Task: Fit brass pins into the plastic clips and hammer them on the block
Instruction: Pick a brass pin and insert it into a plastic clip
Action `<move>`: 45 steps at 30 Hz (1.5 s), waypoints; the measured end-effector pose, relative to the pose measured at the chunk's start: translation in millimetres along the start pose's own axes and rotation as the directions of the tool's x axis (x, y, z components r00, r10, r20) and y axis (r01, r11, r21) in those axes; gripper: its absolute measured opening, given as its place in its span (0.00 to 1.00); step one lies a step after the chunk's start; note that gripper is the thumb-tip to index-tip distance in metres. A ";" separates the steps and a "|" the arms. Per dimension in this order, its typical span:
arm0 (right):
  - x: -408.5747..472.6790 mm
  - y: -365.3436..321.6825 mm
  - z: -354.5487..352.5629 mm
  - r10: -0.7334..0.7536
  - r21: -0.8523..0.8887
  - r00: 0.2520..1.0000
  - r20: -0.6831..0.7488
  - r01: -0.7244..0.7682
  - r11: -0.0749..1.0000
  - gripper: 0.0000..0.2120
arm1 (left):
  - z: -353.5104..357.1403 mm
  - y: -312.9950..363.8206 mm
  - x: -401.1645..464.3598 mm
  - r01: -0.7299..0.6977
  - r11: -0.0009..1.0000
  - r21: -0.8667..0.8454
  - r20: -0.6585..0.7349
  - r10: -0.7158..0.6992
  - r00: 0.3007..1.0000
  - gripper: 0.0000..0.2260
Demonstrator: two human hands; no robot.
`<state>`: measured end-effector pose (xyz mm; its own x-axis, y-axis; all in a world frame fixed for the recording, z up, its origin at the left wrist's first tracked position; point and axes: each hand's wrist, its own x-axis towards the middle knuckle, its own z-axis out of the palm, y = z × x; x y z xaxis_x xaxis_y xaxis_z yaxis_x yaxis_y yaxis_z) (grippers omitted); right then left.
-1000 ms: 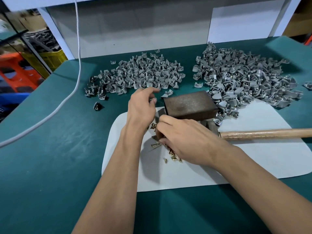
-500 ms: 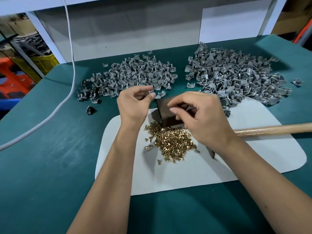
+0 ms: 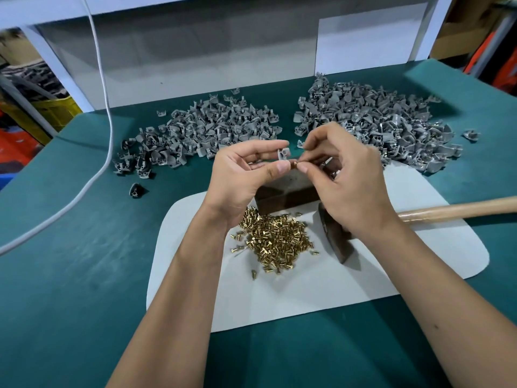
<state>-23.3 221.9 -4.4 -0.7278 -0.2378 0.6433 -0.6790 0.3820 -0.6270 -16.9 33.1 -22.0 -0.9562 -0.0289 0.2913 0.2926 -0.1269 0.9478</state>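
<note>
Green tabletop under a white frame, grey panel behind. Far left, beyond the tabletop edge: yellow crate and orange shapes, blurred. White cable dropping from the top, curving across the left part of the surface and off the left edge. Broad bare stretch of green at near left, from the cable down to the front edge.

Left heap of grey plastic clips toward the back, a few strays trailing off its left end, one dark clip lying apart. White mat in the middle, rounded corners, near edge well short of the tabletop front. On the mat: loose pile of brass pins, just in front of the dark block.

Left hand raised over the block, pinching a single grey clip between thumb and fingertips. Right hand close beside it, thumb and forefinger pinching one brass pin, tip right at the clip; seated or only touching, cannot tell.

Hammer lying on the mat, head partly under the right wrist, wooden handle running off the right edge. Right heap of clips at the back, larger, spilling onto the mat's far corner; one stray near its right end. Strip of bare green beyond, up to the right tabletop edge.
</note>
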 end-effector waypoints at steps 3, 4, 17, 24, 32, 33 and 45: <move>0.2 1.9 -2.3 -0.047 -0.041 0.998 0.033 0.048 0.998 0.11 | 0.4 0.3 -0.6 0.000 1.000 0.022 0.020 0.000 1.000 0.15; 0.3 2.7 -2.8 -0.057 -0.050 0.998 0.041 0.059 0.997 0.11 | 1.0 0.5 -0.8 -0.001 0.999 0.033 0.018 0.001 1.000 0.15; -0.1 6.3 -2.4 -0.051 -0.039 0.996 0.071 0.054 0.998 0.13 | 9.0 -1.1 -1.3 0.000 0.996 0.090 0.026 -0.003 1.000 0.15; -2.6 4.2 1.4 -0.069 -0.072 0.997 0.024 0.070 0.995 0.14 | 7.2 1.2 -2.7 0.013 0.996 0.087 0.034 -0.016 0.999 0.18; -7.1 3.3 6.7 -0.204 -0.197 0.978 0.040 0.207 0.958 0.08 | 7.8 4.2 -4.2 0.054 0.998 -0.025 0.059 -0.053 0.997 0.13; -7.5 3.4 7.0 -0.211 -0.204 0.977 0.041 0.215 0.955 0.08 | 8.5 3.8 -4.3 0.056 0.998 -0.029 0.061 -0.054 0.997 0.13; -4.7 12.5 3.8 -0.142 -0.062 0.990 0.006 0.142 0.988 0.09 | 7.5 5.4 -3.1 0.097 0.993 -0.062 0.025 -0.095 0.995 0.17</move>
<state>-28.8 224.4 -16.8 -0.6245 -0.2950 0.7231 -0.7682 0.3992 -0.5006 -12.3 40.0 -16.8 -0.9792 0.0083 0.2027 0.1974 -0.1902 0.9617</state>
